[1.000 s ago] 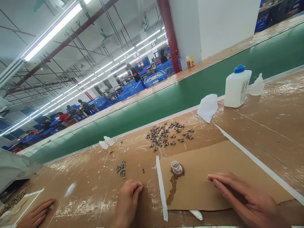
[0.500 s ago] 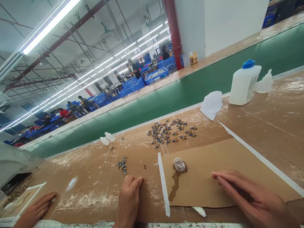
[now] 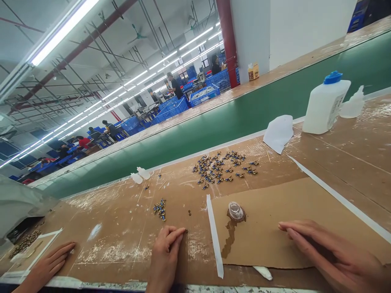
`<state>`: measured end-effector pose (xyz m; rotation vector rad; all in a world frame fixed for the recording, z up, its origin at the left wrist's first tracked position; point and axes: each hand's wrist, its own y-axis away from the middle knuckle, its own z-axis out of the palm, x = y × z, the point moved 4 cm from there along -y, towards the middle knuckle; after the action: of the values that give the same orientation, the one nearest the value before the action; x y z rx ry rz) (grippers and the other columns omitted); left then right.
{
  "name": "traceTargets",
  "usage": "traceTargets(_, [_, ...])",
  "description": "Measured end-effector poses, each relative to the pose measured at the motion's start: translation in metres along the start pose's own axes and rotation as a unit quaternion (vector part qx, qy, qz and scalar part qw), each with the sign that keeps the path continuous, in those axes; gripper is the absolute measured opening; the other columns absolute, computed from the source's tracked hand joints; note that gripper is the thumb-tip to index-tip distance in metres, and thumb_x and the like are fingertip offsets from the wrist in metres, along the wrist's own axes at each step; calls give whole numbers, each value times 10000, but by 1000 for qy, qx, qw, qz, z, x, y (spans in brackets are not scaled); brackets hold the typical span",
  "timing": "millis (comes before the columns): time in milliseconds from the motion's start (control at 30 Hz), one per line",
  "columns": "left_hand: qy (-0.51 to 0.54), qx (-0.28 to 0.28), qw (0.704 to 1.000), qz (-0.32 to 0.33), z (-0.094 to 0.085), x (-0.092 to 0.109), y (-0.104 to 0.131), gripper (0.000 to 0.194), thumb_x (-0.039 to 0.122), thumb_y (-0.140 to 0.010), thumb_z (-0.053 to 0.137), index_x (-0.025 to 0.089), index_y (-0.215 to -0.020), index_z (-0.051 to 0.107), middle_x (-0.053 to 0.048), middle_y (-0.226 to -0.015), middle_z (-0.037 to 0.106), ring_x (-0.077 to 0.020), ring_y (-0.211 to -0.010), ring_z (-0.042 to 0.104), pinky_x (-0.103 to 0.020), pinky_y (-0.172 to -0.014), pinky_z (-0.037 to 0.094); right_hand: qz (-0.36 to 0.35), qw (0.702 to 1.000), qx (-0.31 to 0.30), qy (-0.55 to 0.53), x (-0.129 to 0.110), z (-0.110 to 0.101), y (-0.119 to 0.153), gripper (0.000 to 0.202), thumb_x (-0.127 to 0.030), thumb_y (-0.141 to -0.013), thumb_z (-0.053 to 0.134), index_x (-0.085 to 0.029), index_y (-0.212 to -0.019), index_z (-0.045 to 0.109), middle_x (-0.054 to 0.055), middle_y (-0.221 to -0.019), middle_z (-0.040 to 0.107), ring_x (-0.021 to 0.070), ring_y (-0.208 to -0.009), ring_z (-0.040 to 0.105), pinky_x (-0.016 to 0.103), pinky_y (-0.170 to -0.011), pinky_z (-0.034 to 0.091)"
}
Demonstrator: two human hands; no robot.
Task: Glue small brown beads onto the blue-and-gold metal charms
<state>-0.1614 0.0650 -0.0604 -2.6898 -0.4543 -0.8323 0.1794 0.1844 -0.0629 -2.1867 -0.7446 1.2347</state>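
My left hand [image 3: 166, 254] is closed in a pinch near the table's front edge, with a tiny dark round piece [image 3: 186, 230] at its fingertips. Two similar dark pieces [image 3: 189, 213] lie just beyond it, beside a small pile of blue-and-gold pieces [image 3: 160, 209]. My right hand [image 3: 326, 248] hovers over a cardboard sheet [image 3: 269, 240], its fingers stretched out and the thumb near the index finger. Nothing shows between those fingertips. Left of this hand, a small clear dish [image 3: 236, 211] sits on the cardboard in a dark wet patch.
A larger group of blue-and-gold pieces [image 3: 216, 167] is spread farther back. White paper [image 3: 278, 133], a blue-capped jug [image 3: 325, 106] and a squeeze bottle [image 3: 352, 106] stand or lie at back right. Small white bottles [image 3: 140, 175] lie at back left. A co-worker's hand [image 3: 50, 262] rests at far left.
The view has shifted slightly, so most things appear a little farther right. A dark piece now shows at my left fingertips, where none was visible before. My right hand keeps its pose.
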Motion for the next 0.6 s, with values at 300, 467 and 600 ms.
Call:
traceTargets(300, [28,17,999,13,4,9,9,195,399,-840,541,318,-892,710,-7,-871,615,-161,-856,568,-285,-787,434,19,1000,-15,3,2,1,2,193,-419,-831,529,-319,-961,630,-51,-906,715,131,-768,699,168,-739,573])
traceTargets(467, [31,34,999,20,4,13,12,189,391,-840,544,317,-897,708,-4,-863,616,-159,-850,567,-279,-782,438,25,999,-21,2,2,1,3,195,-421,-831,531,-319,-964,629,-50,-920,712,121,-792,695,149,-766,557])
traceTargets(600, [-5,9,1000,18,2,5,7,224,383,-844,535,311,-982,695,-18,-894,630,-159,-860,587,-278,-771,466,26,999,-25,-1,2,2,2,194,-416,-831,533,-318,-966,631,-51,-922,711,115,-786,694,138,-755,556])
